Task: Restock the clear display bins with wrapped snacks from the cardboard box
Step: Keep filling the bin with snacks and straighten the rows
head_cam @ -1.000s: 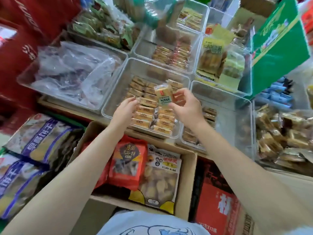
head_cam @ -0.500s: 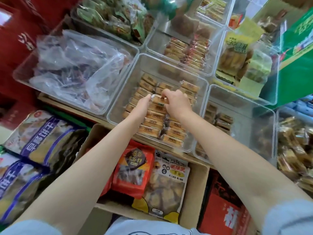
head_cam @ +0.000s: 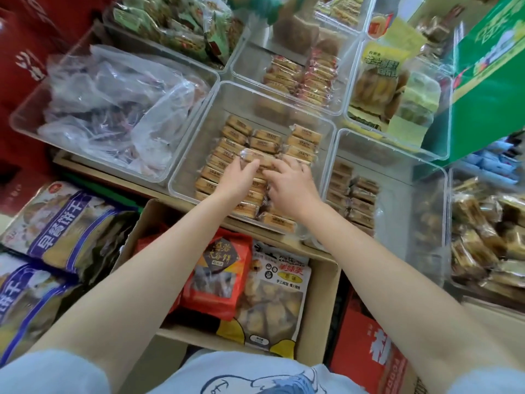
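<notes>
While both hands are setting one wrapped snack (head_cam: 255,160) into the middle bin (head_cam: 284,100), left hand (head_cam: 238,177) and right hand (head_cam: 292,186) are pinching it; next, releasing it level.

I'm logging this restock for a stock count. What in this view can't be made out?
- Head view: the wrapped snack between the left hand and right hand is half covered by fingers; its label is unreadable.
- The lower layers in the clear bin are hidden by the top snacks.
- The cardboard box bottom is hidden by the snack bags and forearms.
- The plastic bag contents are blurred by crumpled film.
</notes>
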A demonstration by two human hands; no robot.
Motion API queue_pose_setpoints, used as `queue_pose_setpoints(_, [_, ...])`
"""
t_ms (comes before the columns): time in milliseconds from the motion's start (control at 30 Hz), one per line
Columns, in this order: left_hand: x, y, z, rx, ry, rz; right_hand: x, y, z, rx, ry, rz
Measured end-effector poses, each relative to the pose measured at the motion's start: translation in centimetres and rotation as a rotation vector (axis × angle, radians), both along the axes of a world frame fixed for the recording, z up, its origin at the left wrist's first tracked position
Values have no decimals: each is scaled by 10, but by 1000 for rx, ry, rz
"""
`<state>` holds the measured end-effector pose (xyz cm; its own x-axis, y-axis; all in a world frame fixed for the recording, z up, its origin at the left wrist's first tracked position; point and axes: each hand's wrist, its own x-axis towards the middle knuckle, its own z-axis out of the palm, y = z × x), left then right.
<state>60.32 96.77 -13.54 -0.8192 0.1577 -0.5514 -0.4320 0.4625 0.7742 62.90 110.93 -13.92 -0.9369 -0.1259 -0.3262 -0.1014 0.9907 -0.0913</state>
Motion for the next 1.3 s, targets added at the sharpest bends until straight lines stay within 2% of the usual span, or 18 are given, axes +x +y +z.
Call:
queue_pose_setpoints(67, [16,0,4,-176,170,-113,22,10,13,-123,43,-26])
queue_pose_setpoints(133, [40,7,17,-256,335,-196,53,23,29,-279,69,-66])
queue_pose_setpoints(200, [71,18,31,-191,434,-257,92,43,44,-413,32,-129])
queue_pose_setpoints(300, [125,43,48,-59,434,-361,161,79,65,-494,41,-227])
queue_pose_setpoints(533, [270,152,80,27,515,-773,341,193,137,-460,336,-548])
queue_pose_setpoints(667, [350,221,101,104,674,-953,436,264,170,-471,407,-768])
queue_pose_setpoints(800, [419,278,111,155,845,-1033,512,335,149,-361,238,-935])
queue_pose_setpoints(967, [464,330,99,-84,996,-1109,564,397,105,-212,-144,-790])
queue_pose_setpoints(1100, [464,339,98,-225,1003,-1073,575,433,61,45,-425,-690])
queue_pose_setpoints(1200, [461,342,101,-272,973,-1029,584,448,38,202,-668,-747])
queue_pose_setpoints(1300, [465,346,102,-303,976,-1036,589,456,25,188,-639,-725])
